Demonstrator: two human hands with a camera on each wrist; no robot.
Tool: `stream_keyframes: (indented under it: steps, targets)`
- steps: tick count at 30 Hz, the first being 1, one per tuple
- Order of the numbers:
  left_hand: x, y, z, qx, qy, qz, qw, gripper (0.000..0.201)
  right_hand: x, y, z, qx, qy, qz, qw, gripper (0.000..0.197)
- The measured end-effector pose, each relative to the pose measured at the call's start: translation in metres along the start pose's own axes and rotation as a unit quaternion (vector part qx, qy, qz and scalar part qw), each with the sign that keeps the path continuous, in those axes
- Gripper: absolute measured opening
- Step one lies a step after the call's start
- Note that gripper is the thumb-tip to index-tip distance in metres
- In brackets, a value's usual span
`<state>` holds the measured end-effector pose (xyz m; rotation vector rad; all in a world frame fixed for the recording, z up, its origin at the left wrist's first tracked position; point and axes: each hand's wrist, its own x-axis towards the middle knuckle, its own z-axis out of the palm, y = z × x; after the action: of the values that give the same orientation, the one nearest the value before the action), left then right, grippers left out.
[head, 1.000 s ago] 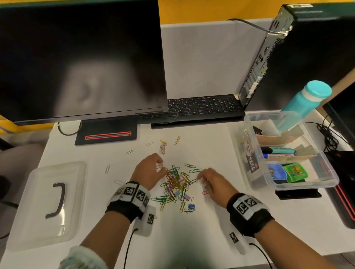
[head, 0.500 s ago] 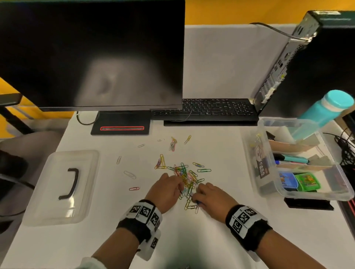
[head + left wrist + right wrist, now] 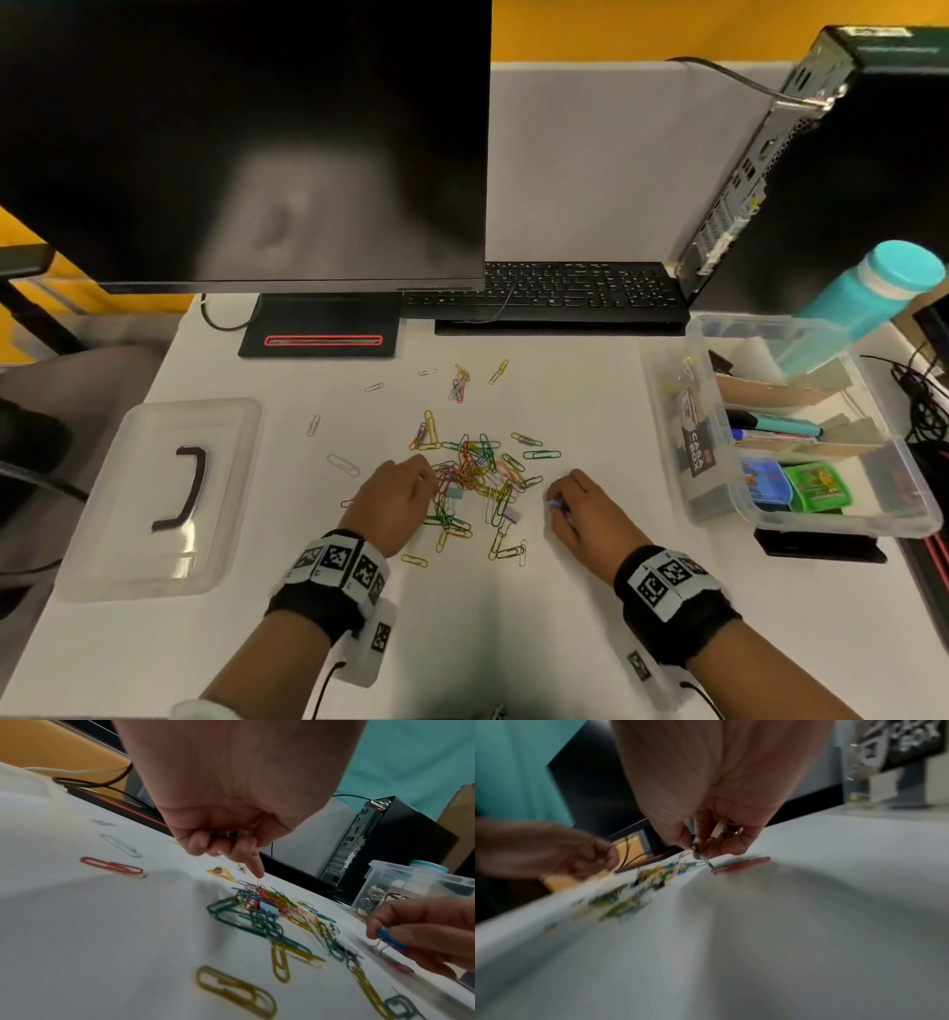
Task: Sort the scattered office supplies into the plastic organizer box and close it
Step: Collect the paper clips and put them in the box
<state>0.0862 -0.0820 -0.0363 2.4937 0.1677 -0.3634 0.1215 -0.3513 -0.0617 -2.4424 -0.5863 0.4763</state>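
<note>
My right hand (image 3: 577,506) sits low on the white desk (image 3: 513,632), just right of the pile of paper clips (image 3: 475,475). Its thumb and fingers pinch a small blue binder clip (image 3: 390,940), whose wire handles point down toward the desk; a red paper clip (image 3: 740,865) lies flat just beyond my fingertips. My left hand (image 3: 395,496) rests at the pile's left edge with the fingers curled in; the wrist view shows something small and metallic tucked under them, though I cannot tell what it is, and one finger points down at the tangle. The pile itself is a heap of green, yellow, red, blue and pink clips between my two hands, with a few small binder clips mixed in. Loose clips lie apart from it: a yellow one near my left wrist, white ones to the left, a small cluster farther back.

To my right stands the plastic organizer box (image 3: 832,524), open, with markers, cardboard dividers and small blue and green boxes inside. Its lid (image 3: 154,498) lies flat, well apart on the left, black handle up. Farther back are the monitor (image 3: 241,144), the keyboard (image 3: 549,290), the computer tower (image 3: 821,169) and a teal bottle (image 3: 873,293) behind the box.
</note>
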Motion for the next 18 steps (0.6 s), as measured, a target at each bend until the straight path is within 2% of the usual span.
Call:
stream_keyframes:
  steps: [3,7,9,13,18]
  targets:
    - [0.001,-0.003,-0.003,0.016,0.014,0.01,1.0,0.017,0.002,-0.004,-0.007,0.106,0.05,0.042,0.992,0.007]
    - [0.001,0.008,0.001,0.098,0.014,0.018,0.995,0.016,0.005,-0.007,-0.007,0.095,0.066,0.027,0.993,0.007]
    - [0.003,0.013,0.004,0.145,0.02,0.002,0.989,0.024,0.005,-0.009,-0.005,0.091,0.054,0.01,0.994,0.009]
    - [0.003,0.024,0.008,0.157,0.029,0.005,0.987,0.03,0.004,-0.016,0.0,0.111,0.002,0.035,0.993,0.012]
    - [0.005,0.029,0.014,0.192,0.012,0.03,0.981,0.033,0.003,-0.03,0.009,-0.007,-0.065,-0.003,0.998,0.023]
